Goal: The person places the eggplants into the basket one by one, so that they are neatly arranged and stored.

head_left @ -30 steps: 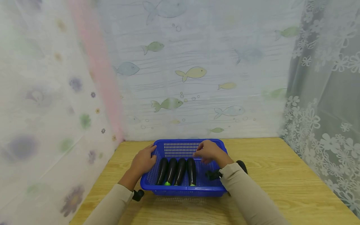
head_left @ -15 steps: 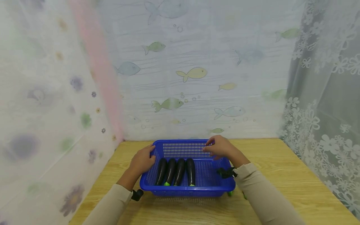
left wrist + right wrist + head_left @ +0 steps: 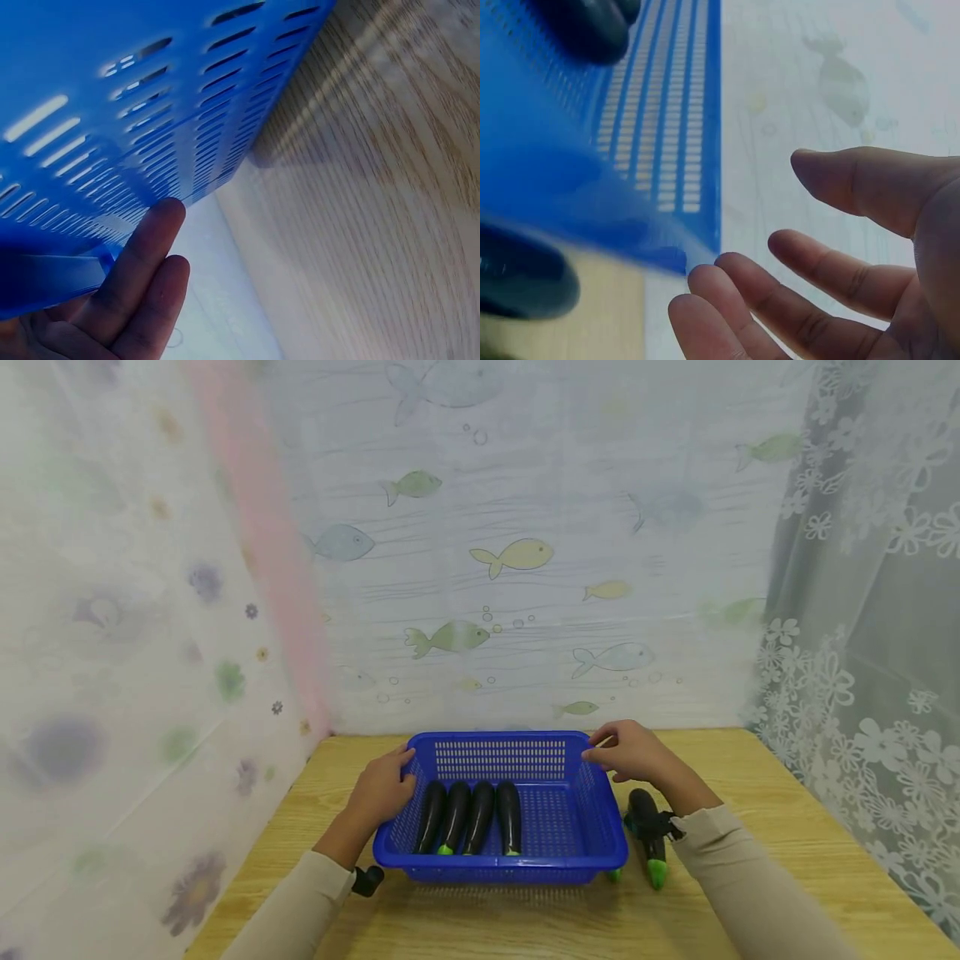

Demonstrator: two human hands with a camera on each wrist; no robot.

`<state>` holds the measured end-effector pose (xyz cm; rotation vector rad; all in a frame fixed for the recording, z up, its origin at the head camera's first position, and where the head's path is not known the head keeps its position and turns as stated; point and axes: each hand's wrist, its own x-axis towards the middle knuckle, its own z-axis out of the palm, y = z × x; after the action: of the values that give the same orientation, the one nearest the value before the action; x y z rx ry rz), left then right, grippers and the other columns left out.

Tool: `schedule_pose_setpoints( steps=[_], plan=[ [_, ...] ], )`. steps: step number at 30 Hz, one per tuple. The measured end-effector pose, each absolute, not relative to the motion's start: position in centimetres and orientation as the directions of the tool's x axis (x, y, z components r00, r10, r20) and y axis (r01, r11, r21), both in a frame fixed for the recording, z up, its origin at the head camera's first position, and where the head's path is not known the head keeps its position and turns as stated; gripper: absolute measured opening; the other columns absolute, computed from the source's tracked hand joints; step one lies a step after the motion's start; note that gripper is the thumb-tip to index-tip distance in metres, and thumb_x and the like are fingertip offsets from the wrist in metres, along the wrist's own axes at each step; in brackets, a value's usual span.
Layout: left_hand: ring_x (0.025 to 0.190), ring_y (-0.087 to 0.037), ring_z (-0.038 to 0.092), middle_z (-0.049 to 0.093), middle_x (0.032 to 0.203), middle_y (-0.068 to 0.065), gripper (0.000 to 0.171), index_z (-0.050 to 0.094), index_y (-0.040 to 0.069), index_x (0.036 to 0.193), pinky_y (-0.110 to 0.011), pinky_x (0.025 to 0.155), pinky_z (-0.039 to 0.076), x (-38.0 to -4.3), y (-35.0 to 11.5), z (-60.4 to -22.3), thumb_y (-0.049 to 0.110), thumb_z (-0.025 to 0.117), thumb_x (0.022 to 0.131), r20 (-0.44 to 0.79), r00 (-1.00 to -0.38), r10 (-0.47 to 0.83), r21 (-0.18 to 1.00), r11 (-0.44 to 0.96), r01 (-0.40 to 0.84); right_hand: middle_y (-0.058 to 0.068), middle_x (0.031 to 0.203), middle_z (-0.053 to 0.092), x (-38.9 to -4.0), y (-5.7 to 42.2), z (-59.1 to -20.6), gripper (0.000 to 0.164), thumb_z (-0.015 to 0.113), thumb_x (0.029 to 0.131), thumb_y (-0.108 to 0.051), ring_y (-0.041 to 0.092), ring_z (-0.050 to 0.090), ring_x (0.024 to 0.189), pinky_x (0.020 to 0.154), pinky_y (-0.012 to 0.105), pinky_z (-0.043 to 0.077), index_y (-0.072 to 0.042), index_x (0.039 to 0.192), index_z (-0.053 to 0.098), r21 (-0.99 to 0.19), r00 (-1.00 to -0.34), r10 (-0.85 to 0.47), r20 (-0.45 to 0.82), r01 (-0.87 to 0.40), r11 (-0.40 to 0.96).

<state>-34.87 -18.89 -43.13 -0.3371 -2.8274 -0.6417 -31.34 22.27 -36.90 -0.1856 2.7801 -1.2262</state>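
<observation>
A blue perforated plastic basket [image 3: 525, 862] stands on the table. Inside, several dark eggplants [image 3: 480, 818] lie side by side in its left half, green stem ends towards the front. My left hand [image 3: 380, 789] grips the left rim; in the left wrist view two of its fingers [image 3: 142, 277] lie against the outer wall. Near the back right corner hovers my right hand [image 3: 633, 752], fingers loosely bent, holding nothing. The right wrist view shows its thumb [image 3: 862, 180] apart from the fingers. Another eggplant [image 3: 657, 870] lies right of the basket, partly hidden by the wrist camera.
Just beside the basket's right front corner a green stem end [image 3: 615, 876] shows, the rest of it hidden. The wood-grain table [image 3: 712, 760] extends to both sides. A curtain with printed fish [image 3: 517, 652] hangs behind, with more curtains at left and right.
My right hand has moved right, from above the basket's inside to its right rim, uncovering the eggplant outside. The left hand and the basket have stayed nearly still.
</observation>
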Motion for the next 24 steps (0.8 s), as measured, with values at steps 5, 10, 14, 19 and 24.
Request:
schedule_pose_setpoints(
  steps=[5, 10, 14, 19, 24],
  plan=[
    [0.117, -0.031, 0.055, 0.042, 0.148, -0.008, 0.053, 0.049, 0.012, 0.14, -0.041, 0.079, 0.047, -34.8, -18.9, -43.2, 0.022, 0.054, 0.089, 0.254, -0.955, 0.152, 0.419, 0.873, 0.25, 0.016, 0.111, 0.065, -30.9, 24.2, -37.7, 0.052, 0.067, 0.087, -0.036, 0.028, 0.065, 0.091, 0.068, 0.04, 0.056, -0.002, 0.124, 0.056, -0.731, -0.991, -0.126, -0.046, -0.053, 0.68],
    [0.11, -0.028, 0.057, 0.043, 0.147, -0.008, 0.052, 0.05, 0.012, 0.139, -0.036, 0.072, 0.044, -34.7, -18.8, -43.2, 0.022, 0.054, 0.089, 0.265, -0.953, 0.146, 0.418, 0.874, 0.25, 0.017, 0.113, 0.064, -30.6, 25.9, -38.7, 0.051, 0.067, 0.086, -0.037, 0.026, 0.064, 0.09, 0.068, 0.041, 0.055, -0.002, 0.122, 0.057, -0.732, -0.992, -0.113, -0.049, -0.041, 0.68],
    [0.104, -0.027, 0.06, 0.044, 0.147, -0.008, 0.051, 0.05, 0.011, 0.139, -0.034, 0.068, 0.044, -34.6, -18.7, -43.1, 0.021, 0.054, 0.089, 0.27, -0.952, 0.147, 0.419, 0.872, 0.254, 0.019, 0.114, 0.063, -30.3, 27.0, -39.5, 0.055, 0.067, 0.086, -0.038, 0.028, 0.064, 0.094, 0.071, 0.041, 0.055, -0.001, 0.125, 0.055, -0.728, -0.992, -0.112, -0.059, -0.034, 0.685],
    [0.067, -0.02, 0.051, 0.042, 0.148, -0.008, 0.052, 0.049, 0.012, 0.14, -0.03, 0.052, 0.038, -34.6, -18.6, -43.1, 0.021, 0.053, 0.089, 0.253, -0.957, 0.141, 0.441, 0.864, 0.244, 0.028, 0.12, 0.058, -29.9, 28.3, -40.5, 0.06, 0.066, 0.087, -0.037, 0.036, 0.063, 0.099, 0.07, 0.04, 0.055, 0.002, 0.129, 0.051, -0.708, -0.993, -0.094, -0.074, -0.014, 0.706],
    [0.06, -0.018, 0.046, 0.042, 0.148, -0.007, 0.052, 0.049, 0.012, 0.14, -0.029, 0.049, 0.037, -34.8, -18.6, -43.3, 0.021, 0.053, 0.089, 0.255, -0.957, 0.134, 0.445, 0.863, 0.24, 0.031, 0.125, 0.052, -29.8, 29.2, -42.1, 0.064, 0.067, 0.085, -0.04, 0.037, 0.061, 0.1, 0.068, 0.04, 0.055, 0.001, 0.13, 0.049, -0.704, -0.991, -0.056, -0.125, 0.049, 0.709]
  ],
)
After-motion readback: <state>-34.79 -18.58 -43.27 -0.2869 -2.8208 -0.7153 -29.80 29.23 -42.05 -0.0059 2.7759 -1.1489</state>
